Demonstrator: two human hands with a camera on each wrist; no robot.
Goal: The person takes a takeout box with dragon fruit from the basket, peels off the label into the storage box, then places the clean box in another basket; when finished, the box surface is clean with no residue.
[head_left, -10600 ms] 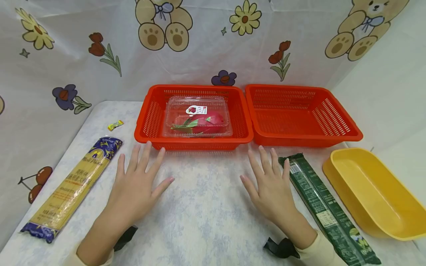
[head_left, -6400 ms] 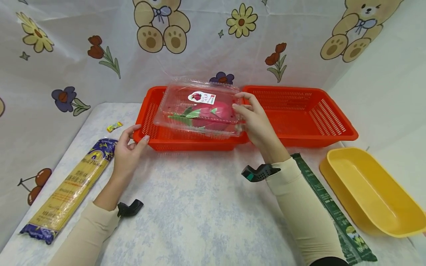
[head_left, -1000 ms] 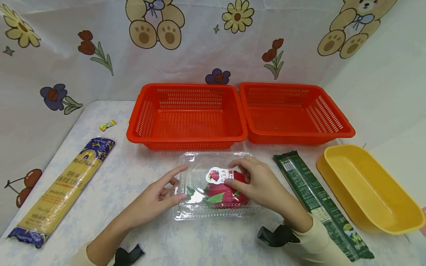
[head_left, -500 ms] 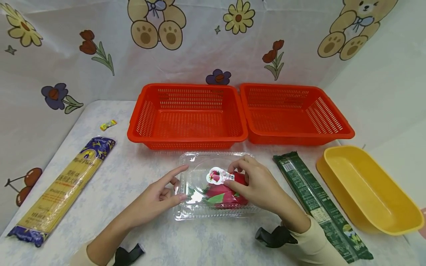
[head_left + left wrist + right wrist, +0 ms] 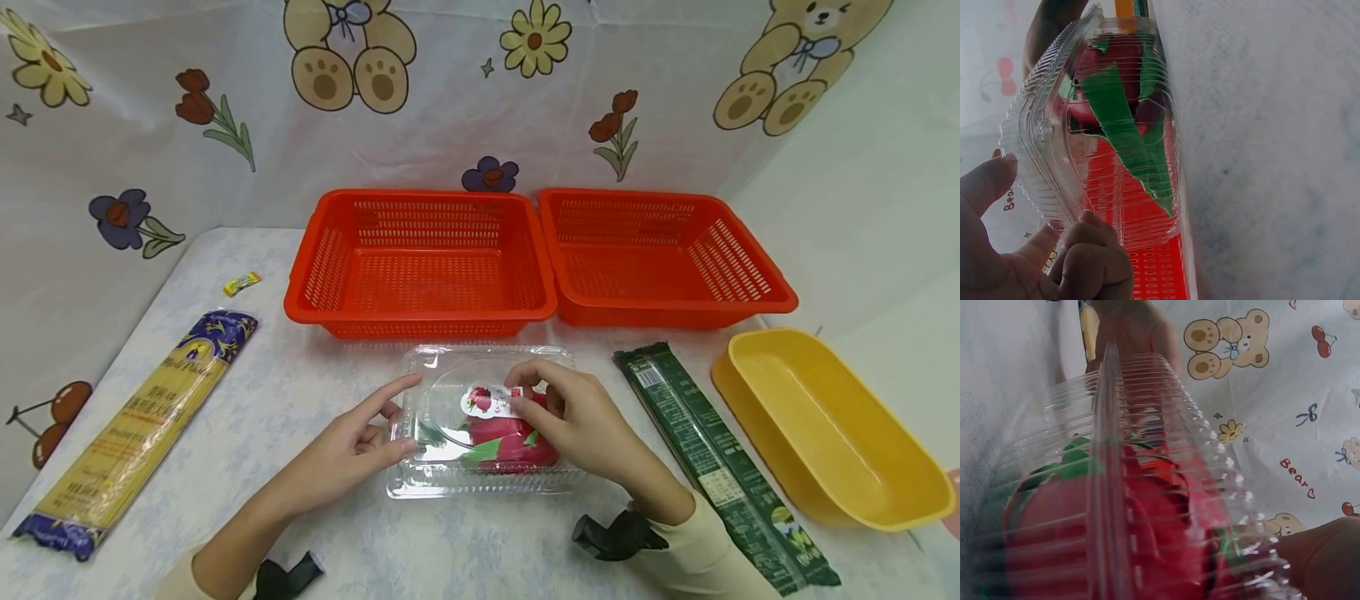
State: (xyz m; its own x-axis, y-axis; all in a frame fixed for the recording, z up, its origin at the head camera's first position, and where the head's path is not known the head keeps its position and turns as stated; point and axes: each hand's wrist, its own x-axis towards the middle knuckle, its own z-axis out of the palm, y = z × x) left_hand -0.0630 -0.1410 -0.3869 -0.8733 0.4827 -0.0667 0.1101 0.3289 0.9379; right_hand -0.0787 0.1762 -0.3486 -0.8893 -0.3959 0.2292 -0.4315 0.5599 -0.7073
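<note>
A clear plastic clamshell box [image 5: 442,379] lies closed on the table in the head view. Inside it is a red dragon fruit [image 5: 517,447] with green scales, also visible through the wall in the right wrist view. A white label [image 5: 483,402] with a fruit picture is on the lid. My left hand [image 5: 348,446] holds the box's left end, thumb and index spread along its edge; curled fingers [image 5: 1094,256] touch its side in the left wrist view. The thumb and forefinger of my right hand [image 5: 588,417] pinch the label's right end.
Two red plastic baskets, left [image 5: 427,275] and right [image 5: 667,258], stand behind the box. A yellow spaghetti pack [image 5: 150,425] and a small wrapped candy [image 5: 242,284] lie left. On the right are a green packet [image 5: 712,454] and a yellow tub [image 5: 832,425].
The box has come out of the left basket, lifted by my right hand, onto the table in front. Within the last second, my right fingertips shift slightly at the label; my left hand stays put.
</note>
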